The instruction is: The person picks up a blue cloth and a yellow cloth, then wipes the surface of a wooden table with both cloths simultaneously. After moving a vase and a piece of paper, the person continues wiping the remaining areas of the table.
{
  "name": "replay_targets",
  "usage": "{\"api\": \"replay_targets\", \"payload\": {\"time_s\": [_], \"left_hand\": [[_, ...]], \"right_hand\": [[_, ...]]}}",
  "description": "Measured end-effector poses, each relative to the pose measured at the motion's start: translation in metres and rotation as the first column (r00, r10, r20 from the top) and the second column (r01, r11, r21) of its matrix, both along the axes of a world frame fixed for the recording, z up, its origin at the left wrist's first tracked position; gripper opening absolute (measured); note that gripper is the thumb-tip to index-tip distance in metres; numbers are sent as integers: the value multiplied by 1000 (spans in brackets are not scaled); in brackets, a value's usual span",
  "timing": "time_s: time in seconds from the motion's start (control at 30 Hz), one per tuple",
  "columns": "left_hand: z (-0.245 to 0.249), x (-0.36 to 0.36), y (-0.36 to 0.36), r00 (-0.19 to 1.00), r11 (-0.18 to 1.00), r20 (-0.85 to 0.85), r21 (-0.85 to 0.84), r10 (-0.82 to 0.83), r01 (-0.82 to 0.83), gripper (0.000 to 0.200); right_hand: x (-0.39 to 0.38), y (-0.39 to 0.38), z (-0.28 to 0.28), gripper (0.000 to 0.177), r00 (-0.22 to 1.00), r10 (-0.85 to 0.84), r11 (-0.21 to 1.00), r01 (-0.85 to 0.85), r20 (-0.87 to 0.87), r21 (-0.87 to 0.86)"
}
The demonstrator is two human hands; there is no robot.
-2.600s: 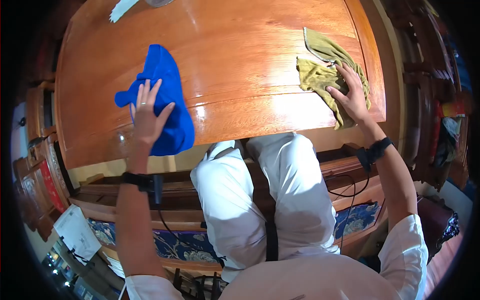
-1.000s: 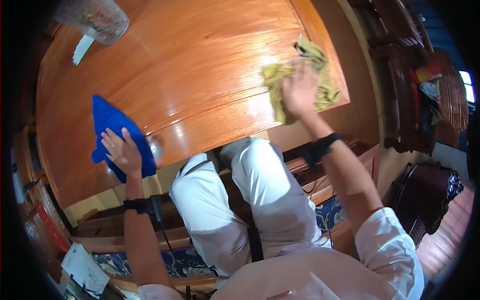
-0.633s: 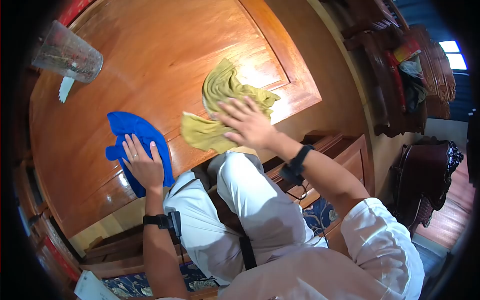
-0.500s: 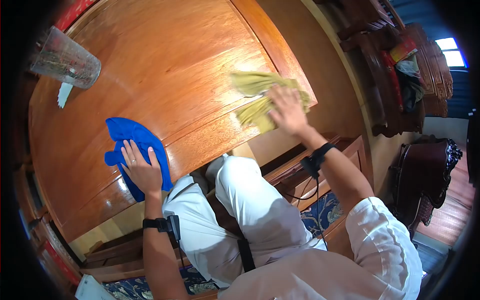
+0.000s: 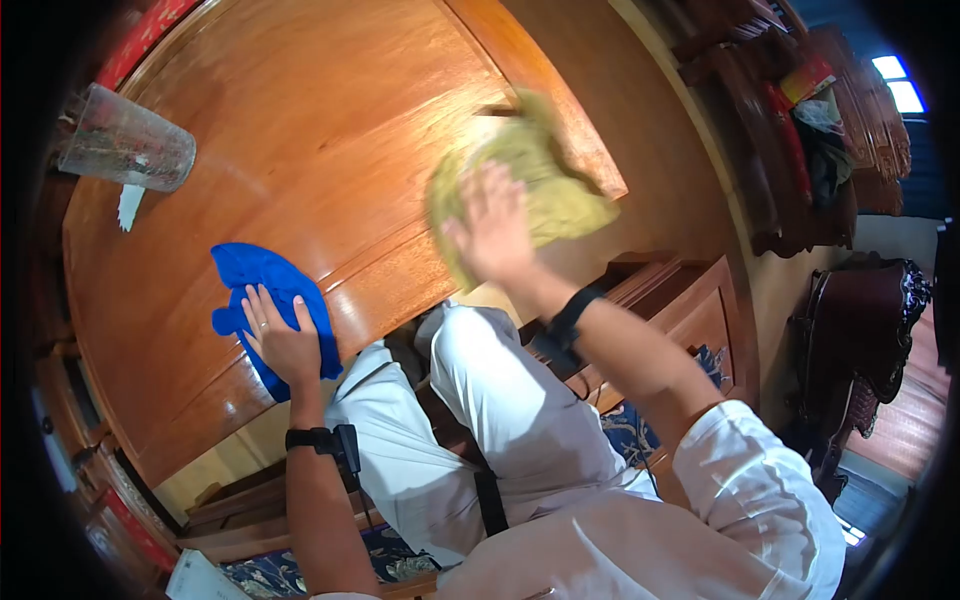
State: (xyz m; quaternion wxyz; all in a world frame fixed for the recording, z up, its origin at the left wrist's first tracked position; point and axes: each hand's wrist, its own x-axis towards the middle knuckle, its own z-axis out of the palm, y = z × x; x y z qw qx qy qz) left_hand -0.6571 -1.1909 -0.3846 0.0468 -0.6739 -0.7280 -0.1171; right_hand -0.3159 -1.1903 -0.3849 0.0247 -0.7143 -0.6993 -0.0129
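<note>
A yellow-green cloth [image 5: 565,195] lies partly spread over the right corner of a polished wooden table [image 5: 330,130], blurred by motion. My right hand [image 5: 493,222] presses on its left part with the fingers stretched out. On the left, near the table's front edge, a blue cloth [image 5: 262,268] is bunched and folded. Resting flat on it is my left hand [image 5: 283,340], fingers spread, a ring on one of them. Both wrists wear black straps with cables.
A clear plastic cup-like container [image 5: 135,140] stands at the table's far left, with a white paper piece [image 5: 130,207] beside it. Dark carved wooden furniture [image 5: 865,335] is at the right. My white-trousered legs [image 5: 480,370] sit below the table edge.
My right hand has swept left across the table corner, dragging and spreading the yellow-green cloth. My left hand and the blue cloth have stayed nearly still.
</note>
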Motion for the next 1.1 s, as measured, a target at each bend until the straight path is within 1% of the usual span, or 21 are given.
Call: {"api": "replay_targets", "payload": {"time_s": [0.03,0.07,0.1,0.13,0.2,0.23,0.3,0.33,0.37,0.4,0.43,0.47,0.53,0.63,0.73,0.77,0.8,0.93,1.0,1.1], "left_hand": [[2,2,0,1000,1000,9,-15,16,-16,61],[2,3,0,1000,1000,11,-10,17,-17,61],[-1,0,0,1000,1000,11,-5,12,-12,61],[-2,-2,0,1000,1000,8,-1,6,-6,61],[-4,-3,1,1000,1000,3,4,7,-7,61],[-5,-3,0,1000,1000,5,6,9,-10,61],[-6,-5,-2,1000,1000,8,2,4,-4,61],[-5,-4,-1,1000,1000,13,7,4,-4,62],[-4,-3,-1,1000,1000,16,8,11,-11,62],[-2,-3,-1,1000,1000,11,-5,13,-12,62],[-1,-3,0,1000,1000,4,-17,15,-15,62],[0,-3,1,1000,1000,1,-20,23,-23,62],[-1,-2,-2,998,1000,61,8,0,0,62],[0,-2,-1,998,1000,55,6,-6,6,62],[2,0,0,1000,1000,23,11,-14,14,62],[2,0,1,1000,1000,16,16,1,-1,62],[2,0,2,1000,1000,6,7,-6,6,62],[3,3,2,999,1000,-30,-18,-16,15,64],[4,3,4,1000,1000,-24,-21,-20,19,64],[5,1,12,999,998,-24,-46,-46,45,65]], "right_hand": [[-23,-9,14,75,993,113,987,-114,-21,-110],[-38,-19,16,72,953,229,968,-245,-198,-58],[-46,-22,18,69,920,327,931,-353,-216,-95],[-43,-20,19,69,919,326,931,-353,-220,-94],[-23,-12,20,64,778,537,801,-592,-326,-93],[-3,-7,12,60,767,579,792,-609,-275,-31],[49,0,21,61,865,469,874,-483,-179,-47],[77,1,25,62,923,364,927,-372,-123,-50],[105,4,23,63,968,205,974,-217,-145,-70],[125,6,19,66,996,-3,998,-3,-90,-66],[139,9,22,69,991,-94,995,93,-90,-20],[144,10,19,72,980,-172,985,169,-97,-38],[137,12,7,73,966,-229,973,230,-117,1],[125,19,4,74,961,-266,963,269,-70,30],[125,20,5,74,964,-256,965,259,-76,35],[124,20,4,73,967,-243,966,249,-75,74],[124,20,3,73,966,-250,964,255,-70,77],[125,24,5,75,968,-242,968,246,-72,49],[126,31,7,76,970,-241,971,240,-25,-13],[126,54,8,77,977,-213,977,212,-18,-17]]}}
